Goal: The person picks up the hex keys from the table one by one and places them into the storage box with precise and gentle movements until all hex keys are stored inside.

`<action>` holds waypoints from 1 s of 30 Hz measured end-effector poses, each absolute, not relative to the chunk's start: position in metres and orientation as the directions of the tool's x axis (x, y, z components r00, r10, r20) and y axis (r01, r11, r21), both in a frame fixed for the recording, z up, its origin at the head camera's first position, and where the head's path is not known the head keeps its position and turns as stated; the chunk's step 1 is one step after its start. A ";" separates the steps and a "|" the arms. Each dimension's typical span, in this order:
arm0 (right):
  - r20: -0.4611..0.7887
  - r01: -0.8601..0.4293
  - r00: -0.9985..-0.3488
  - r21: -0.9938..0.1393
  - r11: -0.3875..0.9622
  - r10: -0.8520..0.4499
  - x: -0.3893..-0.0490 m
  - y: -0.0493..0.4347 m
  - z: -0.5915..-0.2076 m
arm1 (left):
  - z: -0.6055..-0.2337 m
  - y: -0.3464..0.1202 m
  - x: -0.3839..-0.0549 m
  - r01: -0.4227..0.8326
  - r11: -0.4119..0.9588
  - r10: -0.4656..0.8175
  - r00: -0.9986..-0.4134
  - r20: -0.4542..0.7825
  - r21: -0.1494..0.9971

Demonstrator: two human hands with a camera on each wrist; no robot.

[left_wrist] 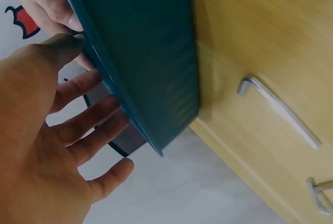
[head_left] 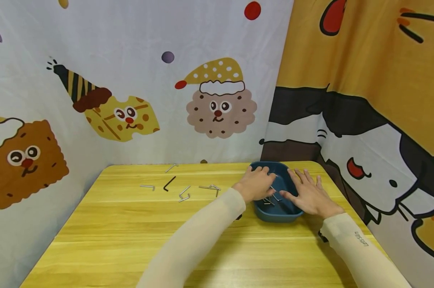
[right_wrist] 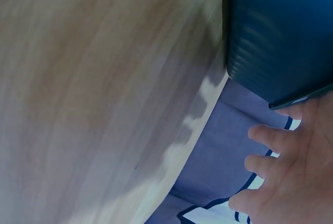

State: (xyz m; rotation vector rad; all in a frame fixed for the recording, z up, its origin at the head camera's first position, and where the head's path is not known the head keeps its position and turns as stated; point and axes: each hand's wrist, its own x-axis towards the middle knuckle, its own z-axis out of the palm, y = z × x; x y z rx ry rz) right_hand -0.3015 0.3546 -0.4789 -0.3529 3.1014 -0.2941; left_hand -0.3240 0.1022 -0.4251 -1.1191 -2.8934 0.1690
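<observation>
A blue plastic bin (head_left: 279, 218) stands at the right of the table, with several silver hex keys (head_left: 269, 201) inside. My left hand (head_left: 255, 183) reaches over the bin's left side, its fingers spread and loosely bent at the rim (left_wrist: 106, 78). Nothing shows between those fingers in the left wrist view. On the other side, my right hand (head_left: 310, 195) lies along the right rim, fingers extended and thumb pointing in over the bin. The right wrist view shows its spread fingers (right_wrist: 268, 136) beside the bin's outer wall (right_wrist: 281, 42).
Left of the bin, several loose hex keys lie on the wooden table (head_left: 130, 240): a black one (head_left: 169, 183), a silver one (head_left: 147, 186), another at the back (head_left: 171, 168), and overlapping ones (head_left: 210, 187). A printed curtain (head_left: 141, 48) hangs behind.
</observation>
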 end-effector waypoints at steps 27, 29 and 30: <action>0.026 -0.222 -0.975 -0.195 0.955 -0.221 -0.302 0.356 -0.480 | -0.447 -0.006 -0.338 0.572 0.815 0.562 -0.819 0.118 0.093; 0.026 -0.224 -0.975 -0.194 0.955 -0.223 -0.302 0.356 -0.480 | -0.450 -0.013 -0.337 0.568 0.817 0.558 -0.822 0.109 0.099; 0.026 -0.224 -0.974 -0.194 0.955 -0.223 -0.302 0.355 -0.480 | -0.451 -0.016 -0.337 0.567 0.818 0.558 -0.823 0.103 0.100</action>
